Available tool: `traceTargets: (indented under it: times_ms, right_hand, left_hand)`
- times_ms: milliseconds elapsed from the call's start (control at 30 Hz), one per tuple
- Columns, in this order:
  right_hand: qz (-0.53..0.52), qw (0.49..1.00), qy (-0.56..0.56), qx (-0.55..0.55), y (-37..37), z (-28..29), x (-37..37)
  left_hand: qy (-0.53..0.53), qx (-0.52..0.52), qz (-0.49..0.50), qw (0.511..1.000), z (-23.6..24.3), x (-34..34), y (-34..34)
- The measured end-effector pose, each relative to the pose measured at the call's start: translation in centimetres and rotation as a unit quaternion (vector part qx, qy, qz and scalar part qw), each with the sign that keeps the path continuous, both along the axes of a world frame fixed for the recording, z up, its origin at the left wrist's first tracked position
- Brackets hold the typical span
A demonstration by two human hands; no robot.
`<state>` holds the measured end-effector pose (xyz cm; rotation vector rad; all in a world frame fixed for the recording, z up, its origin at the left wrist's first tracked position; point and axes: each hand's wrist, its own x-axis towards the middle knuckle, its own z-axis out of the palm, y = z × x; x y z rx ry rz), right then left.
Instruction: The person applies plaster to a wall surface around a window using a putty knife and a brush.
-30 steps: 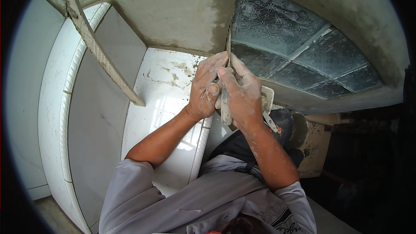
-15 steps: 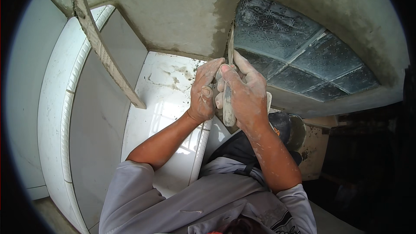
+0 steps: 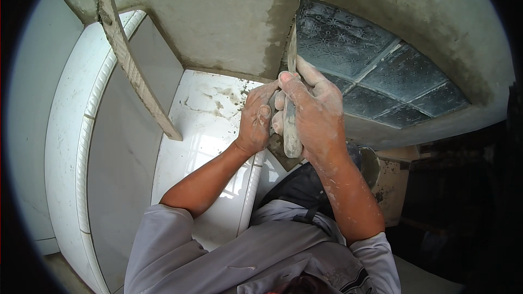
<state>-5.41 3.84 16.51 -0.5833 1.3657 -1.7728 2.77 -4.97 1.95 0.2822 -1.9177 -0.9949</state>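
Right grip: closed round the handle of the tool, thumb laid along its top, index finger stretched up beside the blade. Tool stands nearly upright in this view; handle butt juts out below the right grip, narrow blade rises above it, tip by the left edge of the glass. Contact of blade with glass or wall: cannot tell. Left grip: just left of the right grip, fingers bent toward it, thumb folded in front; whether it is closed on anything cannot be told, inner side of the fingers hidden. Both grips coated with pale grey residue; specks on the right forearm. Glass, patterned panes split by pale joints, lies above and to the right of the right grip. Wall, grey, above both grips; a darker band borders the glass. Left of the left grip: tabletop, white, glossy, grey crumbs and smears toward its far end. Farther left: wooden strip, slanted, and beyond it a grey panel edged by white trim. Below and right of the right grip: bucket, partly covered, beside a board bearing dark crumbs. Far right too dark to read.
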Motion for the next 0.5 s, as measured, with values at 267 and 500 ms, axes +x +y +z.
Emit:
traceTargets:
  times_ms: [267, 500]
  right_hand:
    - [-0.006, 0.999, 0.041, 0.025, 0.0, 1.3, 0.0]
    - [0.005, 0.998, 0.068, -0.003, -0.1, 2.9, -0.2]
  left_hand:
    - [-0.014, 0.017, -0.012, 1.000, -0.5, -0.1, 0.0]
    - [-0.017, 0.026, -0.006, 1.000, -0.4, -0.1, 0.1]
